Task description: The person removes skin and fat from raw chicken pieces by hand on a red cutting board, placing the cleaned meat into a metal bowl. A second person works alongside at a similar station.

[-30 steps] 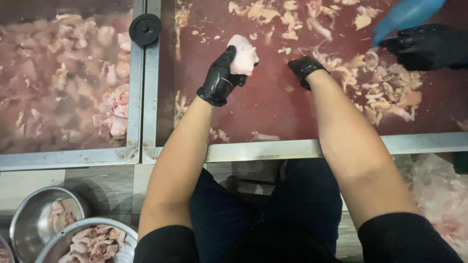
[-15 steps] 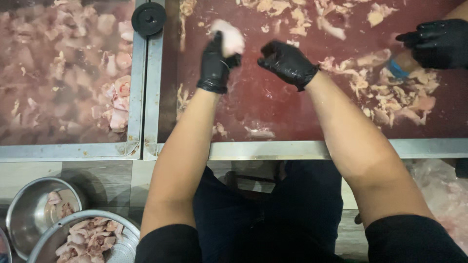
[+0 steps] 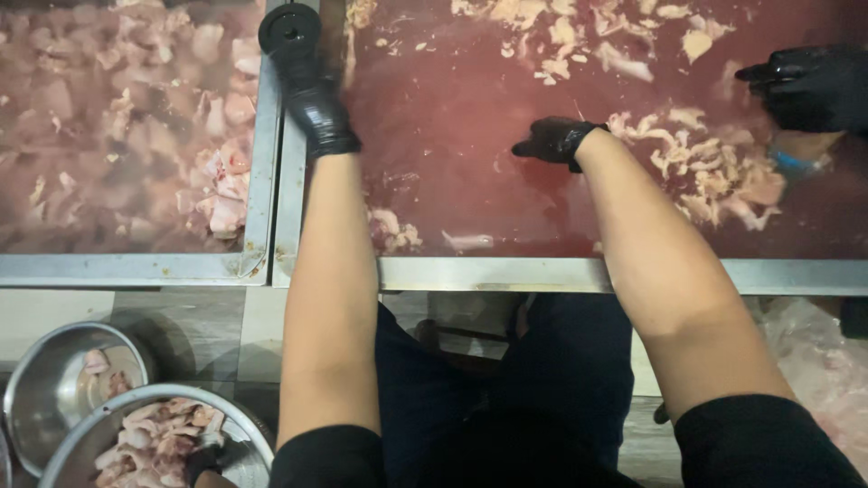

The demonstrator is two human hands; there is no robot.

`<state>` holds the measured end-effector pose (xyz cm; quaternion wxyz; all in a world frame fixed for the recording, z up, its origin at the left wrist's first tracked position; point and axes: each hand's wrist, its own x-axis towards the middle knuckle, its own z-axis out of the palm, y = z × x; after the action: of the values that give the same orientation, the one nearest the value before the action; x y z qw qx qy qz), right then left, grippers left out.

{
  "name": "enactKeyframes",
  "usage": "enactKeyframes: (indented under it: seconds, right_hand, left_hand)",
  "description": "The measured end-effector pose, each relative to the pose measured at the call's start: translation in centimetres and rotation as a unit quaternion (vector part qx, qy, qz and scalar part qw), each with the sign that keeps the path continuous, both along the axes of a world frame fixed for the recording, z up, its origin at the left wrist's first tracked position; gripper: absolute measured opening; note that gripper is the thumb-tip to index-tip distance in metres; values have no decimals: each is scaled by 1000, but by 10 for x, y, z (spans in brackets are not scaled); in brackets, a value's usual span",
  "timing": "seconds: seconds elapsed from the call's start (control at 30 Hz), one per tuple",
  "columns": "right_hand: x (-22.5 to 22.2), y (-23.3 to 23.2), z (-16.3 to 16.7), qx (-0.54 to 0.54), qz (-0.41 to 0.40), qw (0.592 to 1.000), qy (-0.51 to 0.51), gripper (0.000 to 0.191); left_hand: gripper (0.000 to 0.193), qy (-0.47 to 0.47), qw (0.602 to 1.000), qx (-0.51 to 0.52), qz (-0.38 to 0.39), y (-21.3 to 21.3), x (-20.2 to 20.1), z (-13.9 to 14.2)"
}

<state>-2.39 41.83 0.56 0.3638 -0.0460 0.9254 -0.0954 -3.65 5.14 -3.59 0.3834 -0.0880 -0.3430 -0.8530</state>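
Observation:
My left hand [image 3: 316,113], in a black glove, is over the metal rim [image 3: 287,181] between the two trays, just below a black round knob [image 3: 289,32]. Its fingers curl away from the camera, and no meat shows in it. My right hand [image 3: 553,140], also in a black glove, rests palm down on the dark red cutting surface [image 3: 452,163], fingers spread and pointing left, holding nothing. A pile of pale meat scraps [image 3: 705,167] lies just to its right. The left tray [image 3: 117,136] is full of pink meat pieces.
Another person's black-gloved hand [image 3: 809,86] works at the far right, above a blue object [image 3: 796,163]. Small meat bits [image 3: 393,230] lie near the board's front edge. Two steel bowls [image 3: 54,380] [image 3: 154,443] with meat stand at bottom left.
My left hand held a pale piece of meat over the red board; it has moved left to the rim, and the piece is gone from view. My right hand has lowered flat onto the board.

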Motion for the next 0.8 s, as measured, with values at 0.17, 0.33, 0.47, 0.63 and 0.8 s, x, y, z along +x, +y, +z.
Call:
enactKeyframes:
  seconds: [0.17, 0.33, 0.47, 0.63, 0.8]
  right_hand:
    - [9, -11, 17, -53, 67, 996, 20, 60]
    - [8, -15, 21, -25, 108, 994, 19, 58]
    - [11, -15, 31, -74, 66, 995, -19, 56]
    - [16, -21, 41, -38, 118, 992, -6, 58]
    - [18, -24, 41, -36, 155, 987, 15, 61]
  left_hand:
    - [48, -407, 515, -754, 20, 80, 18, -18]
    - [44, -395, 234, -872, -167, 105, 37, -21]
    - [44, -405, 118, -876, -234, 113, 37, -35]
    - [44, -394, 74, -874, -276, 121, 45, -64]
    - [43, -374, 59, -871, -314, 130, 59, -74]
